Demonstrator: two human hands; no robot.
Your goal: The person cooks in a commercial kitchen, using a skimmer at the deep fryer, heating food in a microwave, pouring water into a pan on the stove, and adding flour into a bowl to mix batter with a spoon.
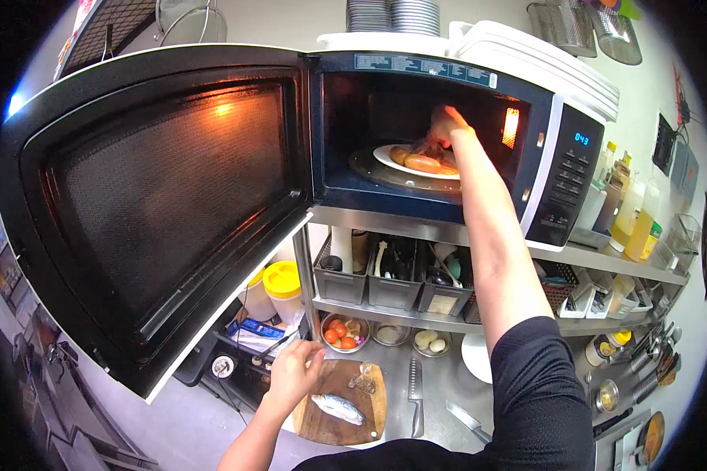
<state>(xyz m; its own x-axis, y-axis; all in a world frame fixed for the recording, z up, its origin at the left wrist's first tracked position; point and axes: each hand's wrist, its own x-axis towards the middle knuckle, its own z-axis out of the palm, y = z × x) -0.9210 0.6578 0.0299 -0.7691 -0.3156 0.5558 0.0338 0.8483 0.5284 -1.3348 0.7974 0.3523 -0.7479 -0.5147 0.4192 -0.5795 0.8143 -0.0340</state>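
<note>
My right hand [448,125] reaches into the open microwave [440,67], over a white plate [385,157] on the turntable. Its fingers are closed at a see-through, crumpled-looking thing that I cannot make out clearly. Sausages [423,163] lie on the plate just below that hand. My left hand [294,373] hangs above the left edge of a wooden chopping board [322,424], fingers loosely bent and apart, holding nothing that I can see. A whole silvery fish [338,409] rests on the board, with a small brownish heap [363,381] behind it.
The microwave door [165,212] swings out wide on the left. A large knife [416,400] and a smaller knife [467,420] lie right of the board. Bowls of tomatoes [344,334] and peeled pale items [430,342] stand behind. Bottles [632,212] line the right shelf.
</note>
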